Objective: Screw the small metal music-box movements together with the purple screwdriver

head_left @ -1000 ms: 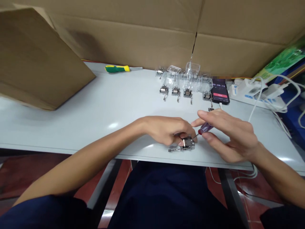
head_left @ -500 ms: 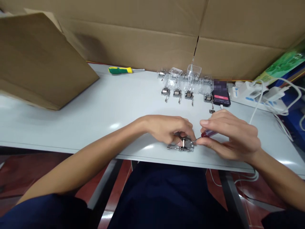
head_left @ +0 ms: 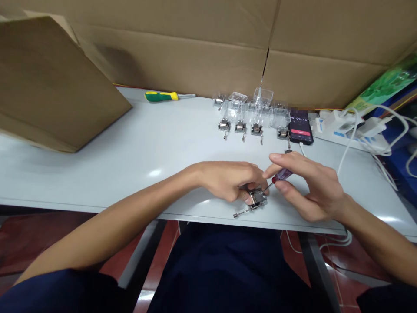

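Near the front edge of the table, my left hand (head_left: 233, 180) pinches a small hand-crank music box movement (head_left: 259, 198), its metal crank pointing to the lower left. My right hand (head_left: 312, 187) grips a small screwdriver (head_left: 280, 175) with a clear purplish and red handle between thumb and fingers. The screwdriver's thin shaft slopes down to the movement's upper right part; whether the tip sits in a screw is too small to tell. Behind my hands, several similar crank movements (head_left: 240, 126) stand in a row by clear plastic cases (head_left: 250, 112).
A green and yellow screwdriver (head_left: 161, 96) lies at the back of the table. A phone (head_left: 301, 128) showing a timer is beside a white power strip (head_left: 355, 132) with cables. A cardboard box (head_left: 58, 87) stands at the left; a cardboard wall (head_left: 195, 52) rises behind.
The movement has turned in my left hand, so its crank now slants toward the front edge. My right fingers have opened out somewhat around the screwdriver handle, which stands steeper.
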Demonstrator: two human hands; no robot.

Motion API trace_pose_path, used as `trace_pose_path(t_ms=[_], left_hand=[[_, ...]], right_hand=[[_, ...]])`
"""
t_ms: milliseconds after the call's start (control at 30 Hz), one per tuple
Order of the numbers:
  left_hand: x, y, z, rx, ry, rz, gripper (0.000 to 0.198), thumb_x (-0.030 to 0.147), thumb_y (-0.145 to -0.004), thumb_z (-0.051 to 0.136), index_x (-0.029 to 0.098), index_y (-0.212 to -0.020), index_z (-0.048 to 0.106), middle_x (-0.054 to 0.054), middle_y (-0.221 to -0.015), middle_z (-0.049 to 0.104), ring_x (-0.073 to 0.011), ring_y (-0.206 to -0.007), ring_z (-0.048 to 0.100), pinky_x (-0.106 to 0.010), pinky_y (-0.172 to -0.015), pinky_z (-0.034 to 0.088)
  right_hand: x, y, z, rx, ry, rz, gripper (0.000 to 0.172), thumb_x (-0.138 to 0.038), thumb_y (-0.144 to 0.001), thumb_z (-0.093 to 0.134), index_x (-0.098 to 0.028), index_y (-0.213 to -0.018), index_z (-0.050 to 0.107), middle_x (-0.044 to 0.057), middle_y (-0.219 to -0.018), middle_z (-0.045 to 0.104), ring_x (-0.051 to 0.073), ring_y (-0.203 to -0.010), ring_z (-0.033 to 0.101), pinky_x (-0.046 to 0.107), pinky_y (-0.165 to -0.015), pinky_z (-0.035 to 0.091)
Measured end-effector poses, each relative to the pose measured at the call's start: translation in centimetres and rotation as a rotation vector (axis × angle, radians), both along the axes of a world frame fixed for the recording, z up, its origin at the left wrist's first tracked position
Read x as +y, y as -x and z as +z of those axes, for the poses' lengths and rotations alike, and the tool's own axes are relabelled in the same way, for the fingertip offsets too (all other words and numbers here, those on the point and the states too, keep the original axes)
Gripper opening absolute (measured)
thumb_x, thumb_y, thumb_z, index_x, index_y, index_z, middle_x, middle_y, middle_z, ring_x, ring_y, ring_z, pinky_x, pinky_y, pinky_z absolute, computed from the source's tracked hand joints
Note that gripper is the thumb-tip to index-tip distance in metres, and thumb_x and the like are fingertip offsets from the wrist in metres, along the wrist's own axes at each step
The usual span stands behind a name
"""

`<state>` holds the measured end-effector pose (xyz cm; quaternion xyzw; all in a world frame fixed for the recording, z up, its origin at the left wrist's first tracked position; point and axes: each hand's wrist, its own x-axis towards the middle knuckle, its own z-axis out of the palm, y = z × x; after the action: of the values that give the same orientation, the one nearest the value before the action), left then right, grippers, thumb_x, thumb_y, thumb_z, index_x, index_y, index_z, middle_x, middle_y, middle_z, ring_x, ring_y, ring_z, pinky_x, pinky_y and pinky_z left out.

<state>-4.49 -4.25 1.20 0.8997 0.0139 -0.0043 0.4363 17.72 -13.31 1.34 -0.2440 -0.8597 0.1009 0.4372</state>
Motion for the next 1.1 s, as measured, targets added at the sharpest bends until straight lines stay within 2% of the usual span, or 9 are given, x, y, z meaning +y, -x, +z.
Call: trace_pose_path(t_ms=[100,167,333,467,533,667,800,967,1100], left_hand=[[-0.22,-0.1,-0.21,0.037,-0.021,0.026,0.012,0.016,-0.085,0.073,0.016,-0.089,0.061,-0.001,-0.085,0.058,-0.0147,-0.074,0.051,-0.03,-0.068,0.042],[-0.31,-0.18,-0.27,0.059,-0.024,0.038,0.013,0.018,-0.085,0.074,0.016,-0.091,0.062,-0.001,-0.084,0.059,-0.0149,-0.073,0.052,-0.03,-0.067,0.042],[-0.35,-0.4,-0.23,0.028,-0.025,0.063,0.019,0.022,-0.083,0.076,0.017,-0.096,0.064,-0.001,-0.086,0.057,-0.0159,-0.076,0.053,-0.03,-0.07,0.043],[-0.32,-0.54,-0.34,0.042,-0.049,0.069,0.017,0.023,-0.083,0.076,0.016,-0.093,0.064,-0.003,-0.088,0.061,-0.0166,-0.077,0.054,-0.031,-0.068,0.041],[-0.31,-0.56,-0.45,0.044,-0.038,0.072,0.019,0.024,-0.083,0.077,0.016,-0.094,0.064,-0.003,-0.088,0.061,-0.0159,-0.076,0.053,-0.03,-0.068,0.041],[-0.3,-0.58,-0.54,0.023,-0.009,0.087,0.023,0.026,-0.081,0.079,0.016,-0.096,0.065,-0.001,-0.085,0.058,-0.0145,-0.073,0.052,-0.03,-0.068,0.042],[-0.35,-0.65,-0.38,0.05,-0.029,0.08,0.02,0.025,-0.083,0.078,0.015,-0.094,0.067,-0.003,-0.087,0.062,-0.0155,-0.076,0.055,-0.03,-0.068,0.041],[-0.26,-0.57,-0.6,0.025,0.0,0.1,0.025,0.027,-0.082,0.082,0.014,-0.099,0.069,-0.002,-0.088,0.064,-0.0163,-0.078,0.057,-0.031,-0.073,0.044],[-0.13,-0.46,-0.98,-0.039,-0.014,0.112,0.022,0.025,-0.079,0.084,0.016,-0.095,0.071,-0.006,-0.099,0.066,-0.0201,-0.091,0.059,-0.033,-0.081,0.047]], right_hand=[[0.01,0.09,-0.29,0.026,-0.095,-0.093,0.075,-0.01,-0.085,0.079,-0.023,-0.153,0.051,0.005,-0.098,0.077,0.02,-0.076,0.07,0.039,-0.066,0.059],[0.07,0.18,-0.41,0.027,-0.15,-0.102,0.076,-0.014,-0.082,0.083,-0.022,-0.152,0.054,0.004,-0.092,0.077,0.02,-0.073,0.07,0.039,-0.063,0.058],[0.11,0.47,-0.47,0.029,-0.123,-0.097,0.079,-0.007,-0.084,0.073,-0.019,-0.157,0.046,0.009,-0.106,0.077,0.021,-0.081,0.072,0.04,-0.067,0.061],[0.24,0.47,-0.31,0.038,-0.234,-0.144,0.078,-0.007,-0.077,0.082,-0.021,-0.15,0.057,0.001,-0.082,0.072,0.018,-0.067,0.066,0.036,-0.06,0.057],[0.23,0.44,-0.13,0.032,-0.226,-0.114,0.076,-0.009,-0.078,0.082,-0.02,-0.15,0.057,0.002,-0.086,0.073,0.018,-0.069,0.067,0.037,-0.062,0.057],[0.01,0.42,-0.04,0.034,-0.099,-0.095,0.073,-0.008,-0.086,0.07,-0.024,-0.154,0.051,0.006,-0.102,0.077,0.02,-0.08,0.071,0.038,-0.067,0.06],[0.05,0.29,-0.16,0.023,-0.196,-0.148,0.071,-0.013,-0.083,0.081,-0.025,-0.149,0.057,0.001,-0.085,0.074,0.019,-0.07,0.068,0.037,-0.062,0.058],[0.17,0.41,0.05,0.024,-0.12,-0.072,0.069,-0.011,-0.088,0.071,-0.022,-0.153,0.052,0.006,-0.101,0.077,0.021,-0.082,0.072,0.039,-0.069,0.06],[0.16,0.48,0.07,0.035,-0.184,-0.123,0.073,-0.009,-0.081,0.08,-0.023,-0.149,0.057,0.003,-0.088,0.076,0.02,-0.072,0.069,0.037,-0.063,0.057]])
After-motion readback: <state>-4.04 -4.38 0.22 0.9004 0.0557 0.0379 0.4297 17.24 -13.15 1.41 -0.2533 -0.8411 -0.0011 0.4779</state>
